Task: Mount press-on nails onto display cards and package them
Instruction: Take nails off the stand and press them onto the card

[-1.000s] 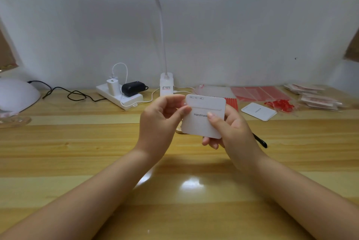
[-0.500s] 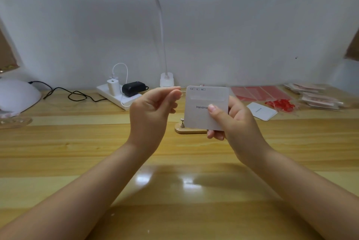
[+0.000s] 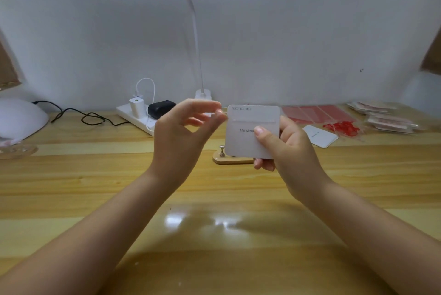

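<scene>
My right hand holds a white display card upright above the table, thumb across its front beside the printed word "Handma…". A pale band runs across the card's upper part. My left hand is just left of the card's top-left corner, with thumb and forefinger tips pinched together on what looks like a thin pale strip, too blurred to make out. Loose red press-on nails lie in clear wrap at the back right.
A wooden stand with a metal peg sits behind the card. Another white card, red sheets and filled bags are at the back right. A power strip, lamp base and white dome stand behind and to the left.
My left hand let go of the card's left edge and drew away to the left, fingertips pinched. My right hand lifted the card slightly up and to the right.
</scene>
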Available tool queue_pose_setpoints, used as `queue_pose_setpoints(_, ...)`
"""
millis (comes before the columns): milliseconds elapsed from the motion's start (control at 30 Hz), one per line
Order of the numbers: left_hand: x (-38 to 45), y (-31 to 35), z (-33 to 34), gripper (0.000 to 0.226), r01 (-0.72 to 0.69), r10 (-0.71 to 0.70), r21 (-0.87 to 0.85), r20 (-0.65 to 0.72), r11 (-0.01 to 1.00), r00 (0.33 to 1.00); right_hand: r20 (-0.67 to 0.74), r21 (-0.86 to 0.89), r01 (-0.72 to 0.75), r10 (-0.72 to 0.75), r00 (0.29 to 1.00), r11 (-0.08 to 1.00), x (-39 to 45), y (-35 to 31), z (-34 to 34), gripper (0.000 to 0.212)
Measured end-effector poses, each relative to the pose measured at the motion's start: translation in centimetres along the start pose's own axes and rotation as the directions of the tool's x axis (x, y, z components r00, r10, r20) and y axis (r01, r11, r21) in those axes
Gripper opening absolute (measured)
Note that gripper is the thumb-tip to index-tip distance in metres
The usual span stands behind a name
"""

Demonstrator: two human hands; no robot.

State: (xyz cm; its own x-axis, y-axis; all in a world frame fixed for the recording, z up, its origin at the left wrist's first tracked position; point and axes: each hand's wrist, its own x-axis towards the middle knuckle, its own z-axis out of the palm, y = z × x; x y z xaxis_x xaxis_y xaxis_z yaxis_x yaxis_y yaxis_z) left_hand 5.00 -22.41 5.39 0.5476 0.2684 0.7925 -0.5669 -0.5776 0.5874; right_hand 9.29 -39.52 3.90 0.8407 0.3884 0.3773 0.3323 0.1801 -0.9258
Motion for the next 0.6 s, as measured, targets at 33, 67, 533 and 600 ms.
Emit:
queue_pose_setpoints(33,-0.14,0.09,0.05,0.017,-0.056,0.056,0.065,0.001,0.996,0.998,-0.001,-0.003,0.0,0.0,1.0,1.0,-0.03,-0.01,0.02,0.016)
queue_pose_setpoints(67,-0.23,0.15,0.07,0.02,-0.113,0.114,0.12,0.004,0.986,0.994,0.0,-0.004,0.001,-0.001,1.0,1.0,-0.06,-0.04,0.05,0.015)
queue_pose_setpoints(533,-0.5,-0.6,0.13,0.01,-0.414,0.406,0.258,0.087,0.873,0.91,0.034,0.055,-0.013,0.011,0.999,0.998,-0.53,-0.49,0.65,0.013)
queue_pose_setpoints(600,-0.51,-0.66,0.11,0.01,-0.414,0.405,0.261,0.09,0.872,0.91,0.042,0.066,-0.017,0.014,0.999,0.998,-0.55,-0.54,0.62,0.014)
